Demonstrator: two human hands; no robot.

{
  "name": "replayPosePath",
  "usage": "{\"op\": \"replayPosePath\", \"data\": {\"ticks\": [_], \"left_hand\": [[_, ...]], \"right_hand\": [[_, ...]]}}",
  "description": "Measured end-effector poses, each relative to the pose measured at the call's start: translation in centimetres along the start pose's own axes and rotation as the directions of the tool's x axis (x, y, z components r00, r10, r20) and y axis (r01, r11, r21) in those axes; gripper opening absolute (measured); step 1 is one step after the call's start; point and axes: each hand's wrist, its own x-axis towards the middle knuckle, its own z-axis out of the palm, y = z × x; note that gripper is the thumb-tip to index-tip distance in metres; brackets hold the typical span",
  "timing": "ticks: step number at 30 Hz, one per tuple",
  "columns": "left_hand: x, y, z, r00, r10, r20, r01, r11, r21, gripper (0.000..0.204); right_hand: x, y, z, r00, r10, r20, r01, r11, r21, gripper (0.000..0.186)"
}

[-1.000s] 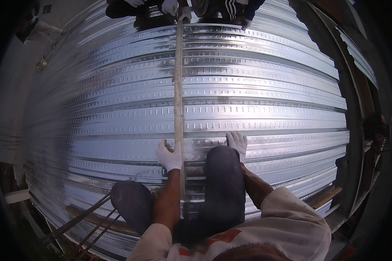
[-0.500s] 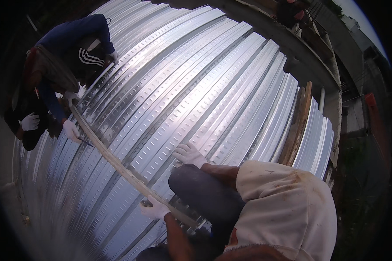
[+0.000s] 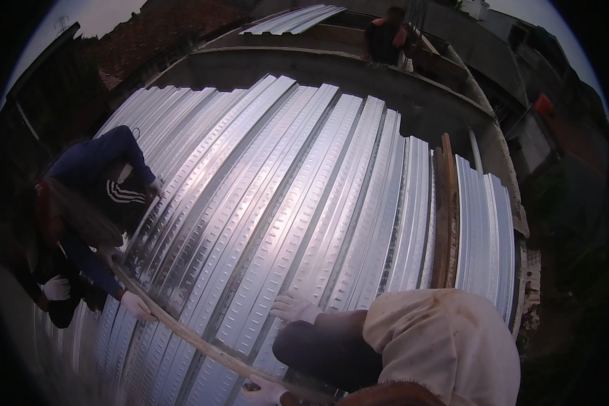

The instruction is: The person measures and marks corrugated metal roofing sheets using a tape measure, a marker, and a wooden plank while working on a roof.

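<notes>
Neither of my own hands shows. Ribbed, dimpled shiny metal sheets (image 3: pixel 264 223) spread across the middle. A long pale strip (image 3: pixel 206 346) lies across their ribs. At the lower right crouches a co-worker in a pale shirt (image 3: pixel 446 345); one white-gloved hand (image 3: pixel 296 308) lies spread on the metal, and the other gloved hand (image 3: pixel 264 391) is at the strip, partly cut off by the lower edge. On the left a person in blue sleeves (image 3: pixel 101 159) leans over the sheets, a gloved hand (image 3: pixel 139 306) at the strip. Another gloved hand (image 3: pixel 56 288) there has an unclear owner.
A brown wooden plank (image 3: pixel 446 210) lies along the ribs at right, beside a narrower metal section (image 3: pixel 484 230). Concrete walls (image 3: pixel 446 88) border the far side. Beyond them are another person (image 3: pixel 386 37) and more metal sheeting (image 3: pixel 294 20).
My view has tilted up, so the sheets sit lower and more of the far walls shows. The blue-sleeved person's lower hand has come closer to the strip; its thin dark item no longer shows.
</notes>
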Motion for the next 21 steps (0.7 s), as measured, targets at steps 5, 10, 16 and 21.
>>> {"op": "replayPosePath", "data": {"ticks": [5,10,16,21], "left_hand": [[-1.2,0.8,0.8,1.0,0.015,-0.007,-0.015,1.0,0.02,0.067],[-1.3,1.5,1.8,0.999,0.041,-0.022,-0.04,0.998,0.04,0.067],[-1.0,1.8,2.0,0.998,0.03,-0.047,-0.027,0.998,0.053,0.067],[-0.8,1.4,1.8,0.997,0.066,-0.036,-0.063,0.996,0.062,0.067]], "right_hand": [[-0.8,1.1,1.6,0.996,-0.039,-0.085,0.024,0.985,-0.169,0.052],[-1.3,1.0,1.2,1.0,0.01,0.015,-0.009,0.997,-0.074,0.048],[-0.7,0.5,1.6,1.0,-0.012,-0.006,0.011,0.989,-0.146,0.044],[-0.9,0.8,1.4,1.0,0.018,-0.01,-0.02,0.985,-0.174,0.043]]}}
